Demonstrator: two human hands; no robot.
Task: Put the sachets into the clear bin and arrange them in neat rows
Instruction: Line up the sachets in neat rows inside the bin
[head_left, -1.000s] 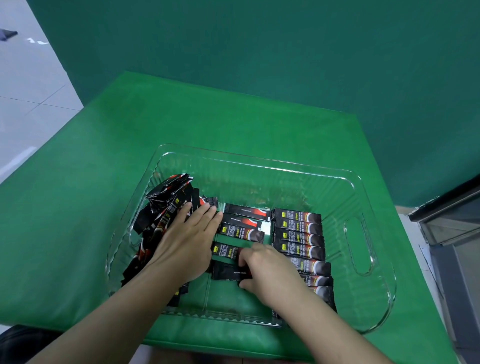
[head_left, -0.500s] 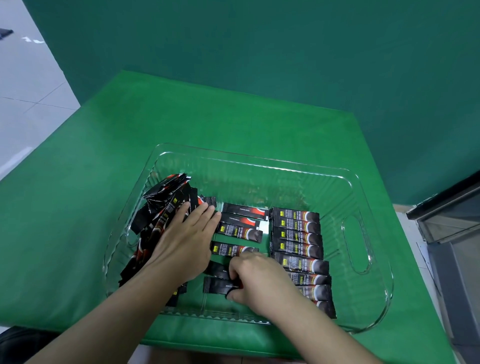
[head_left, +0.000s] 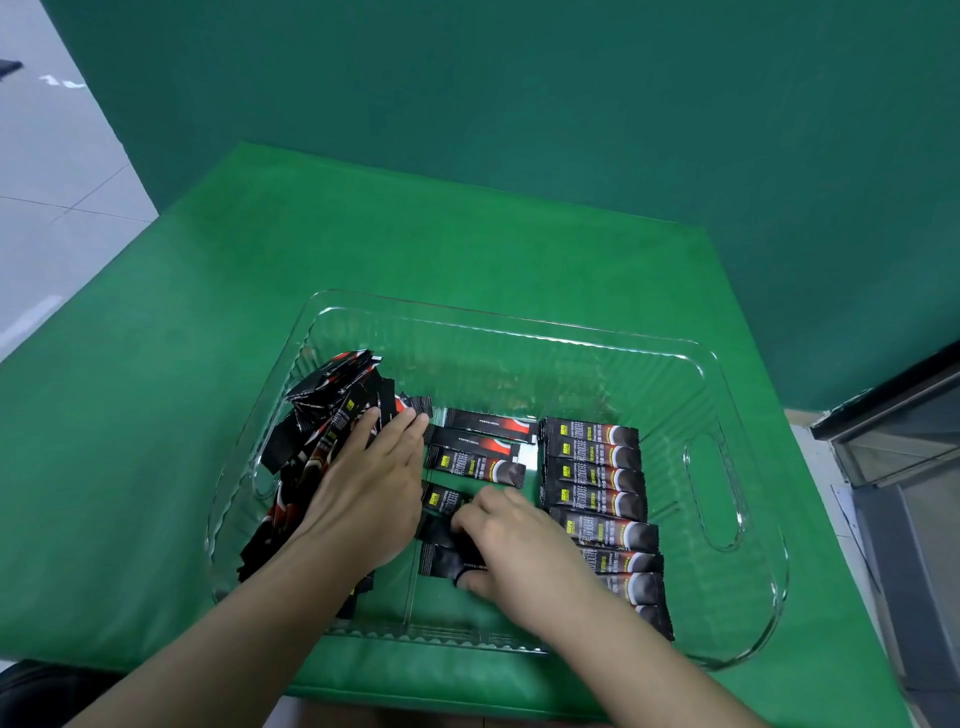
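Note:
A clear plastic bin (head_left: 737, 613) sits on the green table. Inside it, at the right, several black sachets (head_left: 597, 478) lie in a neat row. A shorter middle row of sachets (head_left: 478, 462) lies to their left. Against the bin's left wall leans a loose heap of sachets (head_left: 322, 415). My left hand (head_left: 369, 488) lies flat with straight fingers on that heap. With curled fingers and thumb, my right hand (head_left: 514, 551) pinches a black sachet (head_left: 441, 558) at the near end of the middle row.
The green table (head_left: 415, 249) stretches beyond the bin toward a green backdrop (head_left: 571, 104). A grey cabinet (head_left: 909, 467) stands at the right edge. White tiled floor (head_left: 52, 182) shows at the left.
My right hand has slid a little to the left and toward me with the sachet at the near end of the middle row. My left hand stays on the heap.

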